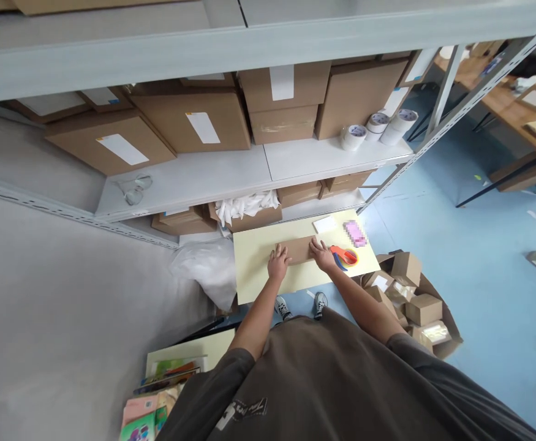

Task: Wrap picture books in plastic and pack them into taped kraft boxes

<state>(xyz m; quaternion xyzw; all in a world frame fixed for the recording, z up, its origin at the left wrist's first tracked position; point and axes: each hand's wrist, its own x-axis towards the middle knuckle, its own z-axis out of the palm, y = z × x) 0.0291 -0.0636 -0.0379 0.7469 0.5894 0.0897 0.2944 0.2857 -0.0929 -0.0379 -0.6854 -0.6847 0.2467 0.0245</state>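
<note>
A flat brown cardboard box [298, 250] lies on the pale yellow tabletop [253, 278]. My left hand [279, 262] rests on its left end, fingers spread over the cardboard. On the right end lies my right hand [323, 253], its fingers stretched and apart on the top and edge. Just right of that hand is an orange and blue tool [345, 256], which looks like a tape dispenser. Behind it are a white slip or card [325, 224] and a pink pixelated item [354, 233].
A grey shelf rack [203, 177] with cartons [212, 122] and tape rolls [353, 137] stands ahead. White cloth-like items [247, 206] fill a lower box. Right of the table, a large carton [451, 324] holds several small boxes. A white plastic bag [207, 266] sits left.
</note>
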